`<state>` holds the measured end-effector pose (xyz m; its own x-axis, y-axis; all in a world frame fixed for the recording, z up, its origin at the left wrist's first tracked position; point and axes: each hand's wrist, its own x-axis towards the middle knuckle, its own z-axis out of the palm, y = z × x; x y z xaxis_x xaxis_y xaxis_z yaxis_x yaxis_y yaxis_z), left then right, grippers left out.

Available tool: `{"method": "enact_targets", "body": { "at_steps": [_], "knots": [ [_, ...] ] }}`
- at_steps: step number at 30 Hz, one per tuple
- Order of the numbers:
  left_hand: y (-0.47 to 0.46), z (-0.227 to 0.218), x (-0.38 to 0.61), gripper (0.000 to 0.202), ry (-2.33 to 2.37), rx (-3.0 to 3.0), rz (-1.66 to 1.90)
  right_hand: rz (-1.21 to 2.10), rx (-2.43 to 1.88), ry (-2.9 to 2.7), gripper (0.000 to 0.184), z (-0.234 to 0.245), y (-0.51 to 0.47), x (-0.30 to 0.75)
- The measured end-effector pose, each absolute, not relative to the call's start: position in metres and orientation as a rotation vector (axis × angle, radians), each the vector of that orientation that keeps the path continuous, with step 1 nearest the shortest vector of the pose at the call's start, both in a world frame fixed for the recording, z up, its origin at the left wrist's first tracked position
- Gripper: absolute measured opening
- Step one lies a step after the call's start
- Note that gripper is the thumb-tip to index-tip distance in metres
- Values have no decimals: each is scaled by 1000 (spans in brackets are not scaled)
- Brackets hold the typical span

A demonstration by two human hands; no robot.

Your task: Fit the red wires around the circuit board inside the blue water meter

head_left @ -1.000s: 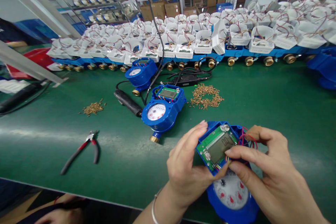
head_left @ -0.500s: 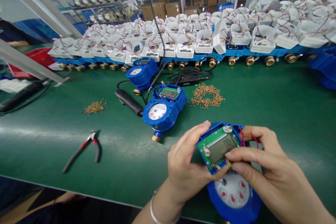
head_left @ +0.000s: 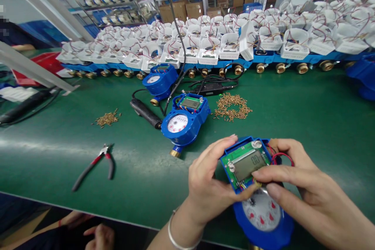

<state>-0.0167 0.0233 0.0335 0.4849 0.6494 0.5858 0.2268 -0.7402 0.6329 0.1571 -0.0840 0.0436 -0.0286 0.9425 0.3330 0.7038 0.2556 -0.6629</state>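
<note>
Near the front edge of the bench, a blue water meter [head_left: 263,218] is tilted toward me, its dial with red pointers below and its box end above. In the box lies a green circuit board with a grey display [head_left: 250,165]. My left hand [head_left: 209,179] grips the box from the left, its thumb across the lower rim by thin coloured wires. My right hand [head_left: 299,179] is curled round the right side, its index fingertip at the display's lower corner. Red wires [head_left: 283,158] loop out beside its fingers. Whether the right fingers pinch a wire is hidden.
Two more blue meters [head_left: 180,127] stand ahead, with a black electric screwdriver [head_left: 145,113] beside them. Small brass screws lie in two piles [head_left: 233,107]. Cutting pliers [head_left: 95,166] rest at left. Rows of white-housed meters [head_left: 208,49] line the back. Another person's hand [head_left: 101,238] shows at lower left.
My right thumb has moved slightly away from the index fingertip, and the red wire loop has shifted outward. Another person's hand has come into view at lower left.
</note>
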Motion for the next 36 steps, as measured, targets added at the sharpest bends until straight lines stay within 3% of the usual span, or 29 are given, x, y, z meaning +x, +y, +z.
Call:
{"method": "enact_targets", "body": {
  "at_steps": [6, 21, 36],
  "knots": [
    [22, 35, -16, 69, 670, 2255, 1169, 423, -1503, -1610, 11, 41, -82, 154],
    [25, 36, -19, 68, 636, 2324, 1118, 526, -1523, -1626, 12, 44, -78, 152],
    [30, 37, -22, 74, 598, 2083, 1089, -48, -1408, -1787, 17, 38, -77, 143]
  ]
}}
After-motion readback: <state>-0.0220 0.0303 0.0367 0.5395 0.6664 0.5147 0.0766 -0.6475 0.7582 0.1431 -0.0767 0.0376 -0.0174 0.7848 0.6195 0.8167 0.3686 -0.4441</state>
